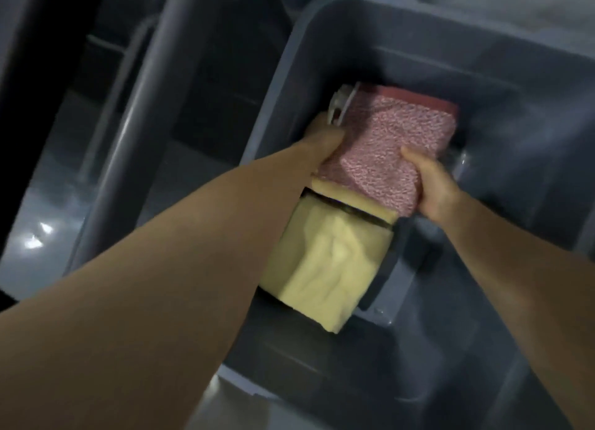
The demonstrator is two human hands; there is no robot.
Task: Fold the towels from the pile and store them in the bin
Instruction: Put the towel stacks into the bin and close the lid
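In a dim room, a soft, light pink towel [383,146] is held at its two side edges by the left hand [325,141] and right hand [428,185], low inside the grey bin [322,37], above a yellow towel [325,265].

Both hands' grip on folded pink towel [383,159], left hand [325,143], right hand [431,185], inside grey bin [515,114], yellow towel [325,268] beside

Pink towel [383,152]: cloth, nubbly looped pile, matt, with a smoother red hem band at its far end and a pale, slightly glossy tag at one corner. Yellow towel [322,265]: cloth, soft, finer and smoother, matt, creased. Bin [515,85]: grey plastic, smooth, faint sheen. Floor [35,236]: grey, smooth, glossy highlights.
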